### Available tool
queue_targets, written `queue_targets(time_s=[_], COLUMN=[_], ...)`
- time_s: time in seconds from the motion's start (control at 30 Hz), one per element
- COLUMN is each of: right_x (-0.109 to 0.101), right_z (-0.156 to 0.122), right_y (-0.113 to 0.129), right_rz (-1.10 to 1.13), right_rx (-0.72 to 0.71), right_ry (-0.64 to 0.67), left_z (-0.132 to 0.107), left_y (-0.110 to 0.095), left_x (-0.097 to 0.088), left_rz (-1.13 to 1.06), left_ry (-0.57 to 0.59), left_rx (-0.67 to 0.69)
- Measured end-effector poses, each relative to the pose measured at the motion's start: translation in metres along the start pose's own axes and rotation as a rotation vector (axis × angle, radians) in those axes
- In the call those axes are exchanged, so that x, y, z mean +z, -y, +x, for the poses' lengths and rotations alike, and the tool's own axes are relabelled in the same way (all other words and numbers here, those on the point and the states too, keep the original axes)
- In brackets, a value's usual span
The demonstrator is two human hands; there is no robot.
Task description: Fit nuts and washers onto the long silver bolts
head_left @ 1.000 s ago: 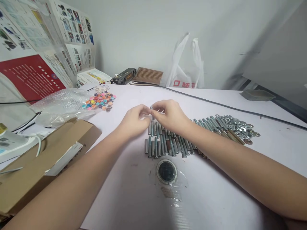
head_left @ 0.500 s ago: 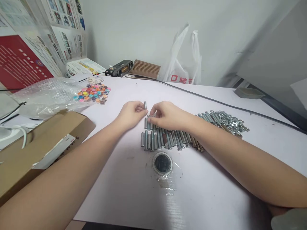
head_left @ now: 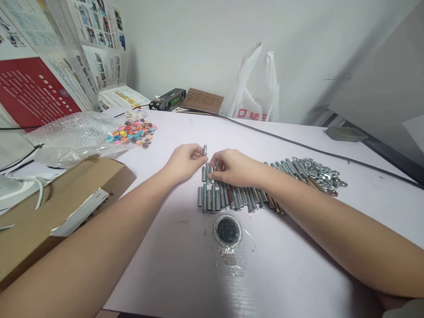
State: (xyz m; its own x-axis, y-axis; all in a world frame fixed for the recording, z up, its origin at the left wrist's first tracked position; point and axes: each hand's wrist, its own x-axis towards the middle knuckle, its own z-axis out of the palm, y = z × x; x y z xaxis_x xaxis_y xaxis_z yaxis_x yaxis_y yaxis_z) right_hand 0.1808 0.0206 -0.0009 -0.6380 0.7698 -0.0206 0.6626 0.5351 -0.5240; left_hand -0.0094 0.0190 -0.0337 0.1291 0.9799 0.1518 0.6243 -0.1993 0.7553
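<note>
My left hand (head_left: pixel 184 162) pinches a short metal bolt (head_left: pixel 204 150) upright between thumb and fingers, just above the white table (head_left: pixel 185 265). My right hand (head_left: pixel 233 168) rests fingertips down on a row of metal bolts (head_left: pixel 228 196) laid side by side, touching one near the row's far left end; whether it grips that bolt I cannot tell. More long bolts (head_left: pixel 285 168) and a heap of washers and nuts (head_left: pixel 319 172) lie to the right of my right wrist.
A round black disc under clear tape (head_left: pixel 227 230) lies in front of the bolts. A cardboard box (head_left: pixel 49 207) and bubble wrap (head_left: pixel 71 137) sit at left, coloured caps (head_left: pixel 134 132) behind them. A black cable (head_left: pixel 314 150) crosses the back; a white plastic bag (head_left: pixel 253 95) leans against the wall.
My hands have parted: the left keeps the bolt held upright, while the right has dropped from it to the row of bolts on the table.
</note>
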Motion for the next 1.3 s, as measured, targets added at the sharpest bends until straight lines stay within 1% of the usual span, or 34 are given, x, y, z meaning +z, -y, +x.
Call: queue_targets(time_s=[0.13, 0.3, 0.37, 0.43, 0.5, 0.57, 0.67, 0.8, 0.87, 0.93, 1.0, 1.07, 1.13, 1.2, 1.3], right_x=[0.0, -0.004, -0.007, -0.01, -0.012, -0.014, -0.015, -0.013, -0.011, -0.009, -0.007, -0.006, -0.004, -0.003, -0.002], right_z=[0.0, 0.0, 0.001, 0.003, 0.004, 0.005, 0.007, 0.008, 0.008, 0.008, 0.008, 0.009, 0.012, 0.016, 0.02], right_y=[0.002, 0.006, 0.006, 0.005, 0.002, 0.0, -0.002, -0.005, -0.006, -0.005, -0.005, -0.006, -0.008, -0.011, -0.013], right_rz=[0.0, 0.19, 0.259, 0.292, 0.271, 0.229, 0.201, 0.287, 0.289, 0.202, 0.033, -0.147, -0.243, -0.223, -0.099], right_rx=[-0.021, -0.022, -0.034, -0.06, -0.092, -0.12, -0.146, -0.176, -0.191, -0.2, -0.225, -0.276, -0.319, -0.317, -0.287], right_ry=[-0.07, -0.103, -0.185, -0.306, -0.406, -0.452, -0.457, -0.478, -0.476, -0.471, -0.455, -0.426, -0.396, -0.401, -0.445], left_z=[0.0, -0.002, -0.003, -0.003, -0.003, -0.002, -0.001, -0.001, -0.001, -0.001, 0.0, 0.001, 0.002, 0.003, 0.003], left_y=[-0.002, -0.007, -0.009, -0.01, -0.009, -0.007, -0.005, -0.005, -0.006, -0.006, -0.005, -0.003, -0.002, -0.003, -0.004], left_x=[-0.001, -0.002, -0.003, -0.003, -0.002, -0.002, -0.001, -0.001, -0.001, 0.0, 0.0, 0.001, 0.003, 0.004, 0.005], left_rz=[0.022, 0.037, 0.037, 0.03, 0.02, 0.012, 0.002, 0.011, 0.018, 0.014, 0.005, -0.002, -0.007, -0.004, 0.006], left_ry=[-0.001, 0.003, 0.011, 0.019, 0.019, 0.017, 0.021, 0.024, 0.023, 0.024, 0.026, 0.023, 0.021, 0.019, 0.02], left_rx=[0.01, 0.003, 0.008, 0.014, 0.019, 0.017, 0.009, 0.014, 0.016, 0.022, 0.031, 0.04, 0.048, 0.06, 0.09])
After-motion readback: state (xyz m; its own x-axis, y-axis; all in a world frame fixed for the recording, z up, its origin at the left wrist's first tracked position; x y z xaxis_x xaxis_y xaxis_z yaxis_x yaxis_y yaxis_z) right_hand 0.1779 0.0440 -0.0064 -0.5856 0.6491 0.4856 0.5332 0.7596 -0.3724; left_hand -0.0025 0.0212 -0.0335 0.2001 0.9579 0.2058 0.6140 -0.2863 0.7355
